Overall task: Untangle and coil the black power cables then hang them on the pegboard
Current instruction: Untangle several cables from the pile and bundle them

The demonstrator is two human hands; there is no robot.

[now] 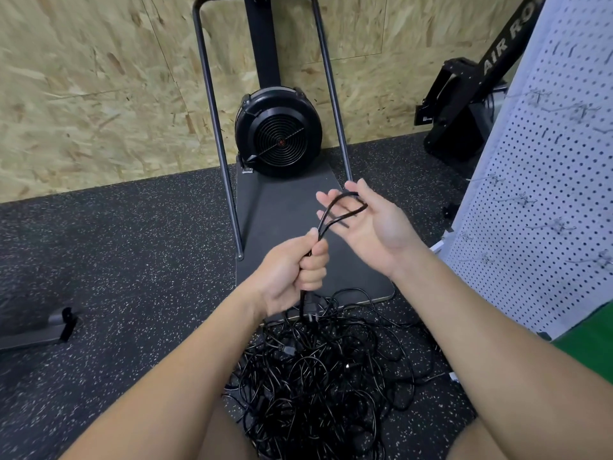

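Black power cable (335,210) rises as a thin loop from the left hand (293,270), whose fingers clench its doubled strands; the right hand (368,224), fingers spread, cradles the loop's top; white pegboard (544,194) stands rightward; tangled pile (321,370) lies below on the floor.

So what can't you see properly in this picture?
Head view only:
- Cable pile: how many cables it holds is unclear; the strands overlap, and the forearms and bottom edge cover part.
- Cable inside the left hand: curled fingers hide it.
- Pegboard: top and right side cut off by the frame; its hooks are blurred.
- Right hand: loop lies across open fingers; its far end cannot be traced.
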